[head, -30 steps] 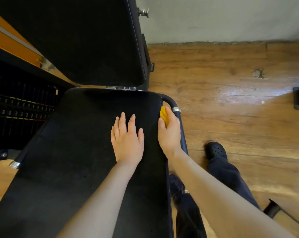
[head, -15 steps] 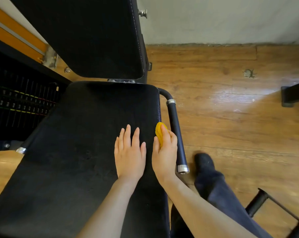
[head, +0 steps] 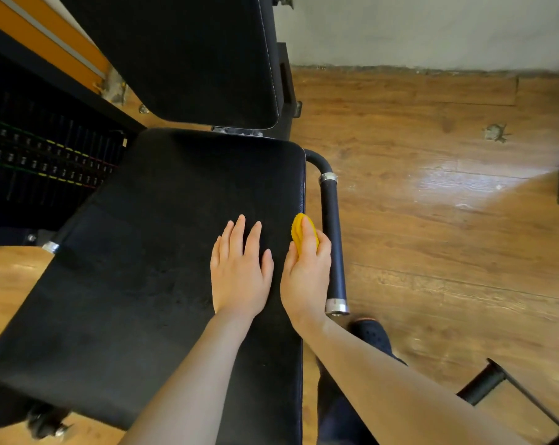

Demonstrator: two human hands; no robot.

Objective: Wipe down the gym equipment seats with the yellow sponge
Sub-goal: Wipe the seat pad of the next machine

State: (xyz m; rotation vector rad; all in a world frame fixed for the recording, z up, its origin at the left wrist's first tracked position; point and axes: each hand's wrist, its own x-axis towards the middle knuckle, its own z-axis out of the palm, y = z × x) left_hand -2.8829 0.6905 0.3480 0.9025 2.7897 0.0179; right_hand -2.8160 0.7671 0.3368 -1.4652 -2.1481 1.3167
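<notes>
Your right hand holds the yellow sponge on the right edge of the black seat. Your left hand lies flat beside it. A black handle bar stands just right of the sponge, over the wood floor.

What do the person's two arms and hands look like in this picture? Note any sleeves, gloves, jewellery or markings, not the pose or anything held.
Both forearms are bare right up to the picture's lower edge, so no sleeves show. The left hand and the right hand wear no gloves. No rings, watch, bracelet or markings can be seen on either hand or wrist. The fingernails look short and unpainted.
</notes>
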